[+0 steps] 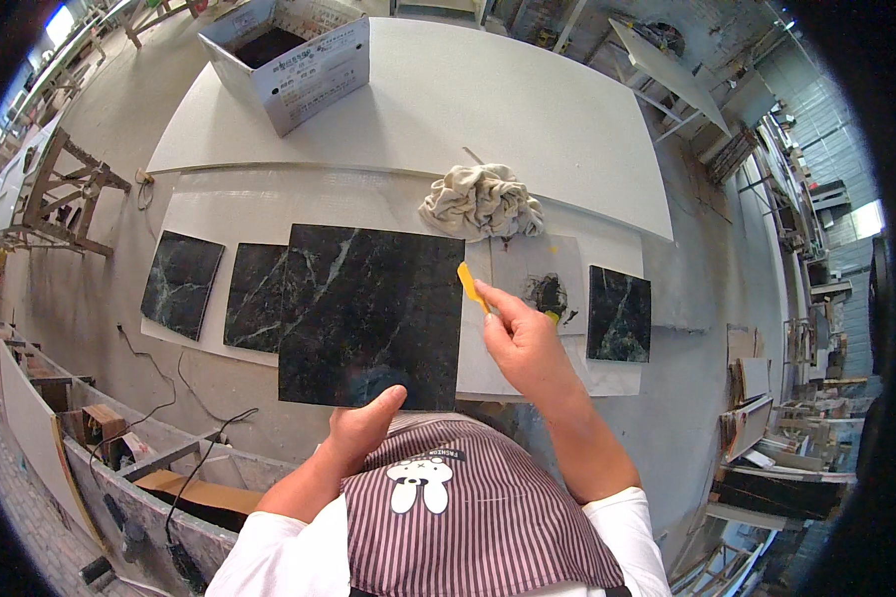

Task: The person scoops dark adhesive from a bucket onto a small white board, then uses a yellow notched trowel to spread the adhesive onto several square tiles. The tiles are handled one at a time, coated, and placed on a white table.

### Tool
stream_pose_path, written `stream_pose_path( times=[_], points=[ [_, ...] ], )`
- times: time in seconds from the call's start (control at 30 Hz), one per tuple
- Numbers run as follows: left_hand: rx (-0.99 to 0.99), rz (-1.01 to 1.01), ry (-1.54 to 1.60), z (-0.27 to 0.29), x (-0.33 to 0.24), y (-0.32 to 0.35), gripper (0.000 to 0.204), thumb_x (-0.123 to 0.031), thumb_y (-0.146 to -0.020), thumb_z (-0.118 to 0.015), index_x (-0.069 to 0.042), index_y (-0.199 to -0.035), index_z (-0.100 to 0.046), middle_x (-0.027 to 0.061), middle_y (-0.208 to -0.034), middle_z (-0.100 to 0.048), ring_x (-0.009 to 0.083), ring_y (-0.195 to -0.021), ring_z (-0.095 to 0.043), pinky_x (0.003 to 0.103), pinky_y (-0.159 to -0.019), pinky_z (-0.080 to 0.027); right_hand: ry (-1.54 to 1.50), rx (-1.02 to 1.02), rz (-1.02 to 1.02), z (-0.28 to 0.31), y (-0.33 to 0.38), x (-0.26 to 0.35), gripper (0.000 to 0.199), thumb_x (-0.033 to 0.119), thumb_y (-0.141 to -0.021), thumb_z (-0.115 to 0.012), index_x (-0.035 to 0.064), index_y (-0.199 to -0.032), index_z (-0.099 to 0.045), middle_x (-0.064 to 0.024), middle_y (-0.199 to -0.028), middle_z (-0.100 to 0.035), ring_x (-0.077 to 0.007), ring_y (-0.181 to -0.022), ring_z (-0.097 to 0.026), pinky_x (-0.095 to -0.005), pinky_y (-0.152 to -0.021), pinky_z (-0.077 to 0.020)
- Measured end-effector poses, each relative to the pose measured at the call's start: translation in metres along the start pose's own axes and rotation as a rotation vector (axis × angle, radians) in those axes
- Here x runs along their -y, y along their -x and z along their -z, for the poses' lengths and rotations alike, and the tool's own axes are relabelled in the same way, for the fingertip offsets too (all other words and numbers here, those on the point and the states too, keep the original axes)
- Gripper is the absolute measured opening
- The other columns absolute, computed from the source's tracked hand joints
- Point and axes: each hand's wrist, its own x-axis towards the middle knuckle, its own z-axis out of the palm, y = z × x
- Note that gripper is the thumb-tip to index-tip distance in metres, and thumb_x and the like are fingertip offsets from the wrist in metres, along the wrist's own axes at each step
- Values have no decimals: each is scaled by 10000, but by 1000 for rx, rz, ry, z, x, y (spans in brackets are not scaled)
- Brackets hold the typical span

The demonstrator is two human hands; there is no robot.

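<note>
A large square slab of dark green marble with white veins (368,316) is held up flat-faced above the white board, its lower edge pinched by the left hand (363,423). Just beside its right edge, a small yellow plastic scraper (470,286) stands tilted in the right hand (524,343).

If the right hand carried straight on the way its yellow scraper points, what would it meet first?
The right hand aims its yellow scraper up and to the left, so it would probably first meet the right edge of the dark marble tile held by the left hand; depth is uncertain.
</note>
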Motion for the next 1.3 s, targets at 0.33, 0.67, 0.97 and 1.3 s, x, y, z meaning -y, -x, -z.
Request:
stream_pose_path(
  times=[0.33, 0.67, 0.97, 1.3],
  points=[
    [-30, -19, -199, 2, 4, 4, 361, -12, -858, -629, 5, -1211, -558, 100, -1111, -628, 225, -965, -623, 383, -889, -508, 66, -84, 34, -7, -5, -2, 372, 58, -886, -529, -13, -1246, -584, -227, -735, -616, -263, -575, -611, -344, -567, -476],
    [25, 12, -98, 0, 1, 4, 368, 3, -858, -626, 9, -1218, -550, 121, -1116, -626, 246, -999, -623, 400, -921, -507, 32, -117, 82, -2, -7, -3, 381, 62, -888, -523, -16, -1258, -574, -241, -732, -606, -284, -572, -611, -361, -555, -471],
    [-29, -30, -80, -12, -8, 3, 103, -135, -862, -683, -54, -912, -642, -19, -844, -587, 99, -713, -533, 249, -662, -462, 11, -10, 43, -9, 11, -2, 395, 63, -883, -521, -33, -1264, -562, -262, -751, -600, -317, -601, -623, -367, -573, -482],
    [-5, -165, 109, -25, -23, -6, 168, -43, -894, -600, -16, -1055, -643, 18, -985, -634, 113, -830, -579, 249, -718, -475, 27, 144, 50, -11, 35, 13, 403, 49, -874, -528, -54, -1264, -547, -274, -841, -638, -363, -710, -656, -399, -641, -514]
  ],
)
